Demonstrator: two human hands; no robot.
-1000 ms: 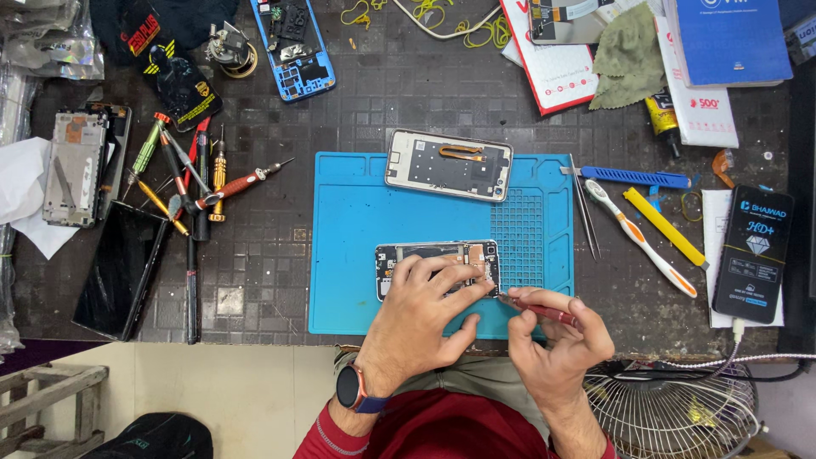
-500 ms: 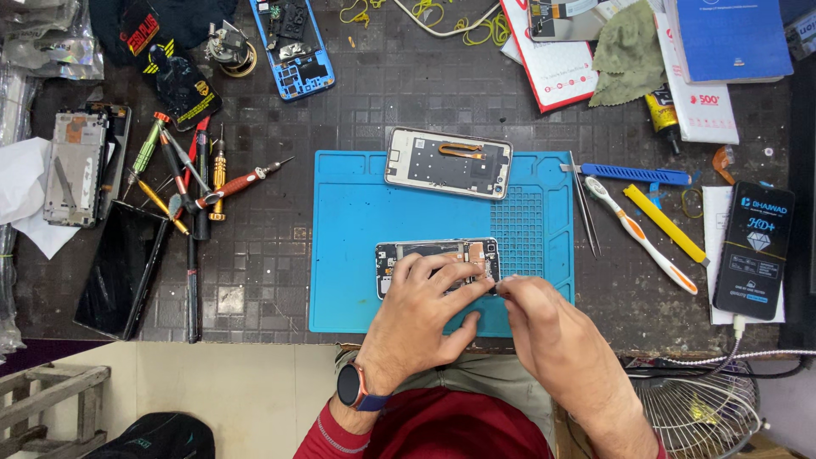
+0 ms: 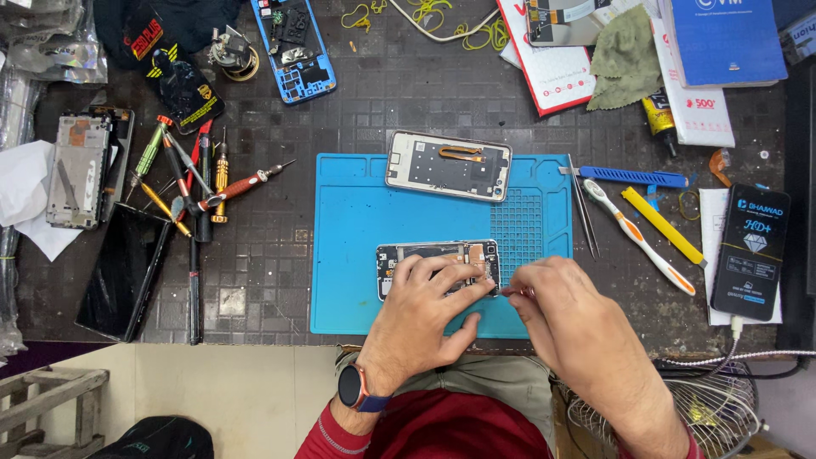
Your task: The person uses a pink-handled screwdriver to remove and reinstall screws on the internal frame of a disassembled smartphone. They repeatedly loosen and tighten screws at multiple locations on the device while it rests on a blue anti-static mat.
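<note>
My left hand point(image 3: 425, 310) presses flat on the opened phone point(image 3: 438, 259), fingers spread, pinning it to the blue mat point(image 3: 357, 255). My right hand point(image 3: 557, 310) has its fingers pinched on a thin red-tipped tool point(image 3: 514, 291) at the phone's right end. The back cover point(image 3: 448, 165) lies removed further up the mat, so opening is done; I judge the inside work and closing remain. Screwdrivers point(image 3: 200, 183) lie left on the tabletop point(image 3: 399, 93).

Screwdrivers point(image 3: 191, 183), toothbrush point(image 3: 639, 236), perhaps tweezers point(image 3: 583, 206) lie about.
</note>
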